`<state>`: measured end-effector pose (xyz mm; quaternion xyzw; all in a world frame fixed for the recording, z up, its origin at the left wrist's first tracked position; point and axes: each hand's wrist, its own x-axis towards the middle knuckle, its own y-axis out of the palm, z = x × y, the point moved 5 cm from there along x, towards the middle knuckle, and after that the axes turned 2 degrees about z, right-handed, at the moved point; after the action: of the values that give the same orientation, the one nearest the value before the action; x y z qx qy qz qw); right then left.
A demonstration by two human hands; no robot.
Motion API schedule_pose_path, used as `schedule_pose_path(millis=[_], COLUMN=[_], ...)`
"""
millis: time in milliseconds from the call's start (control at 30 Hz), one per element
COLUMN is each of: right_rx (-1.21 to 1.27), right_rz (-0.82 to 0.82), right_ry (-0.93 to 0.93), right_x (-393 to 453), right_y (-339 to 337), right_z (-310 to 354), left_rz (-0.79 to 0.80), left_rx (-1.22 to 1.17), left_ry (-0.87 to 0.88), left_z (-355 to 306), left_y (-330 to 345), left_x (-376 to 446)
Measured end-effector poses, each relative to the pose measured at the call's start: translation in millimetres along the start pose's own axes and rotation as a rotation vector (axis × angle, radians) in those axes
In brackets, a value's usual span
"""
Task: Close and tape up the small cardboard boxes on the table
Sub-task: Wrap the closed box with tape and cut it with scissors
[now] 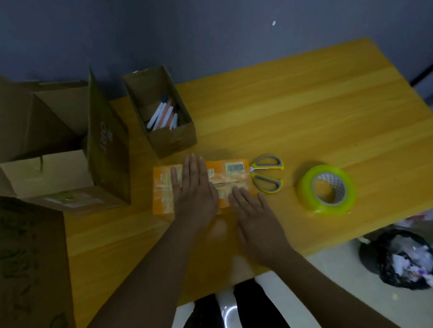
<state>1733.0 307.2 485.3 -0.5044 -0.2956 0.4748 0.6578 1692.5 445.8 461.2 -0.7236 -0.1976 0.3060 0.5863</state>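
A small orange cardboard box (164, 191) with a barcode lies flat on the wooden table (340, 109), its flaps closed and shiny tape along the seam. My left hand (194, 191) presses flat on the middle of its top, fingers straight. My right hand (256, 220) lies flat with its fingertips on the box's near right corner and its palm over the table. A roll of yellow-green tape (326, 190) sits to the right. Scissors with grey and yellow handles (266, 173) lie against the box's right end.
An open brown box holding pens (160, 110) stands behind the orange box. A large open carton (50, 147) fills the left side, with another carton (17, 272) in front of it. On the floor at the right sits a black rubbish bag (404, 260).
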Motion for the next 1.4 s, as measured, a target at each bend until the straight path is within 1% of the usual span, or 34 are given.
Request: schedule_pose_path(millis=[33,100,167,233,267,300,367,467,567,700,867,967,1033,1067,1200,1300,1400], right_rx=[0.019,0.086,0.08,-0.007,-0.045,-0.073,-0.107,-0.167,-0.181,-0.151,-0.127,-0.088,-0.086,-0.085,-0.145,-0.166,-0.191], right_rz=[-0.047,-0.16,-0.133,-0.111,-0.115,-0.123,-0.143,-0.161,-0.139,-0.134,-0.123,-0.191,-0.279,-0.293,-0.115,-0.109,-0.136], right_ry=[0.015,0.102,0.167,0.211,0.223,0.231,0.229,0.242,0.248,0.267,0.239,0.234,0.224,0.236,0.38,0.43,0.394], right_x=[7.6,31.7,60.4,76.2,78.8,78.5,77.4,79.1,80.7,74.6,36.0,11.2,19.8,31.4,77.2,80.5,79.6], right_y=[-6.3,-17.8,-14.9,-0.5,5.1,7.8,10.0,12.8,16.3,16.9,20.5,14.2,2.1,-2.4,11.7,23.1,23.3], right_z=[-1.8,-4.4,-1.6,-1.8,-2.9,-4.0,-5.0,-4.3,-4.6,-1.4,10.4,18.3,18.8,18.0,3.2,-0.8,-0.4], left_rz=[0.022,0.072,0.121,0.122,0.098,0.054,-0.046,-0.117,-0.208,-0.234,-0.277,-0.28,-0.274,-0.273,-0.225,-0.191,-0.167], left_rx=[-0.016,-0.065,-0.13,-0.239,-0.264,-0.24,-0.135,-0.111,-0.095,-0.098,-0.065,-0.038,-0.049,-0.053,-0.067,-0.09,-0.088], left_ry=[0.006,0.019,0.034,0.052,0.076,0.115,0.179,0.152,0.072,-0.039,-0.043,-0.003,0.027,0.044,0.079,0.11,0.11], left_z=[0.7,3.0,4.4,8.5,13.1,18.6,31.7,44.0,39.0,40.7,40.7,39.5,39.6,39.5,39.3,42.5,44.6], left_y=[0.2,2.1,3.0,-0.7,-3.1,-6.1,-10.3,-10.3,-11.5,-12.0,-9.7,-8.2,-6.8,-6.1,-4.9,-3.2,0.3], left_x=[0.5,2.2,3.8,5.2,5.9,6.5,5.8,6.7,15.3,29.9,32.1,31.0,30.6,30.9,33.7,32.5,17.6])
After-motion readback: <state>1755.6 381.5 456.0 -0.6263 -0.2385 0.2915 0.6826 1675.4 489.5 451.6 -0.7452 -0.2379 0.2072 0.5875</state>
